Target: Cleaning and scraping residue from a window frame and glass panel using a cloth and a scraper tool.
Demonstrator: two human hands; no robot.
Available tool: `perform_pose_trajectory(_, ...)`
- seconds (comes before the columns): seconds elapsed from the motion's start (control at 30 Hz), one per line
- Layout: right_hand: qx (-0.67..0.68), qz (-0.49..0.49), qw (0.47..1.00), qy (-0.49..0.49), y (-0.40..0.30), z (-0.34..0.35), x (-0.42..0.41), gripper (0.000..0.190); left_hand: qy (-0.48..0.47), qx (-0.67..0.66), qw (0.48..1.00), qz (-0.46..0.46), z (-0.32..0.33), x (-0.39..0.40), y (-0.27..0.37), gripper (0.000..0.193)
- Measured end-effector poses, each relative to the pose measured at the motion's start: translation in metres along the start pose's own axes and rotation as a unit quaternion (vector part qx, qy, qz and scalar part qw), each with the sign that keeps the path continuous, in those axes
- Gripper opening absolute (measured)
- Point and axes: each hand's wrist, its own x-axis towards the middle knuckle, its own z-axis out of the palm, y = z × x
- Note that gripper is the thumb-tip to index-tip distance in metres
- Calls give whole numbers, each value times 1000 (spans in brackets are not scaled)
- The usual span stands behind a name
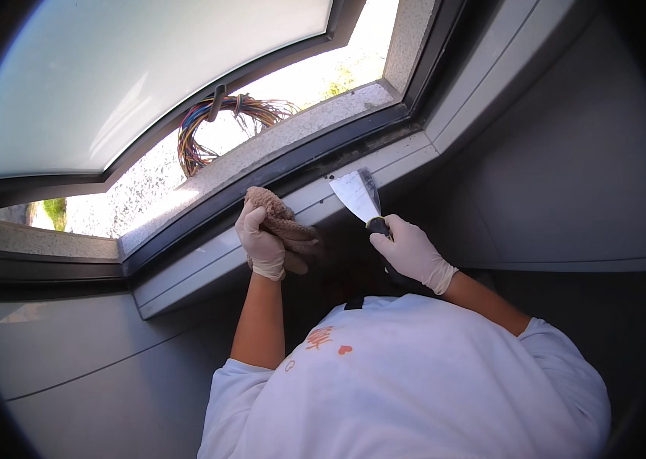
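Observation:
A thin white glove covers my left hand [261, 244], which grips a bunched brown plush cloth [284, 218] over the edge of the light window sill [220, 253]. My right hand [412, 251], gloved too, is shut on the dark handle of a scraper [357, 192]. Its broad metal blade points up and left, over the sill's front edge; whether it touches the sill I cannot tell. Small dark specks lie on the sill near the blade. Behind it runs the dark lower window frame [277, 167], with dirt along its channel.
An outward-opened window sash with frosted glass [145, 74] stands at upper left, its handle [217, 102] pointing inward. Beyond the frame lies a coil of multicoloured wires [188, 137] by the stone outer ledge [300, 125]. Grey panelled walls [564, 160] flank the recess.

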Motion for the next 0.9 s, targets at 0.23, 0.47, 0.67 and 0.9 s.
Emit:
perform_pose_trajectory(0.23, 66, -4, 997, 33, 15, 36, 12, 32, -10, 7, 1000, 4, 3, -1, 1, 29)
perform_pose_trajectory(0.47, 254, -82, 962, 62, -36, -20, 15, 29, 18, -60, 998, -2, -6, -3, -2, 28)
perform_pose_trajectory(0.67, 211, 8, 977, -25, -6, -3, -14, 35, 7, -70, 998, 3, 1, 1, 1, 28)
perform_pose_trajectory(0.9, 104, 31, 994, -30, 10, 22, -33, 33, 10, -48, 999, 16, 2, 2, 1, 27)
